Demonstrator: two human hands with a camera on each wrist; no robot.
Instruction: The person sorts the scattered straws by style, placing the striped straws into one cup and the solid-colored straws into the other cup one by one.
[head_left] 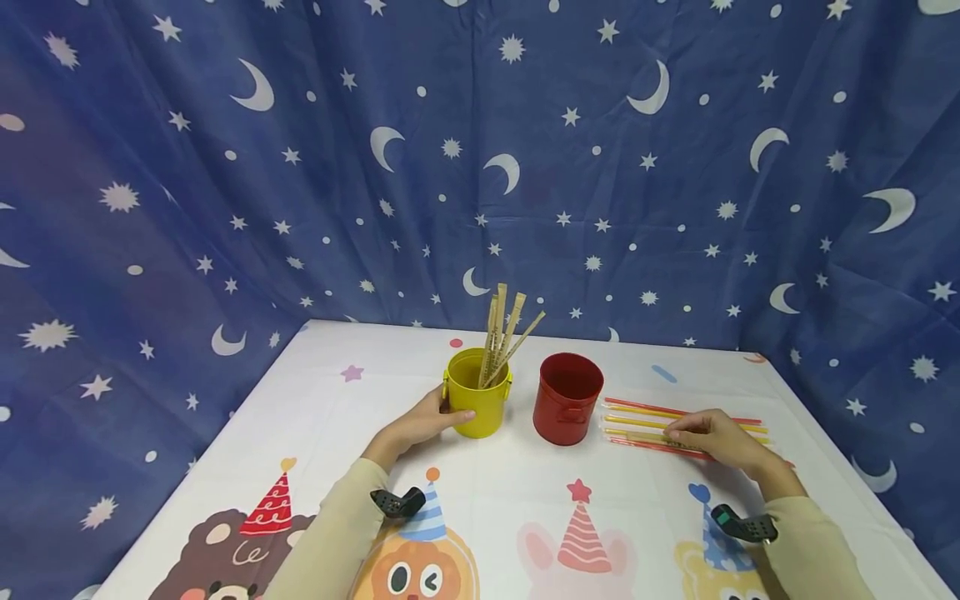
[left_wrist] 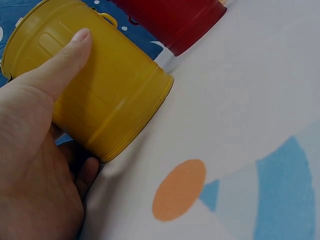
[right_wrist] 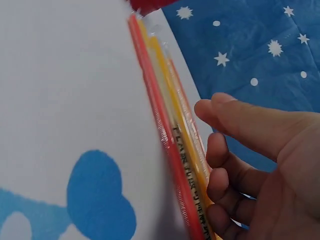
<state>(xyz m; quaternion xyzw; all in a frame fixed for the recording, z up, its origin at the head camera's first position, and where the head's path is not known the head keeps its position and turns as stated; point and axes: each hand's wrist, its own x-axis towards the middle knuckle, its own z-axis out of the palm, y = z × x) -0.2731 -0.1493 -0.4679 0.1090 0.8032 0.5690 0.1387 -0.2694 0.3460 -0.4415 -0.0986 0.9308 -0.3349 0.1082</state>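
My left hand [head_left: 420,423] grips the yellow bucket [head_left: 480,414] from its left side. In the left wrist view the thumb [left_wrist: 70,60] lies along the bucket's wall, and the other fingers are partly hidden behind it. Several slim tan wrapped sticks [head_left: 501,329] lean inside the bucket. At the right, my right hand [head_left: 716,437] is over a row of red and yellow straws [head_left: 645,407] in clear sleeves. A tan stick with dark print [right_wrist: 182,155] lies among these straws, beside the loosely bent fingers. Nothing shows between thumb and fingers.
A red bucket [head_left: 567,400] stands between the yellow bucket and the straws. The white tablecloth [head_left: 517,475] carries cartoon animals and party hats. Behind the table's far edge hangs a blue curtain [head_left: 525,208] with moons and stars.
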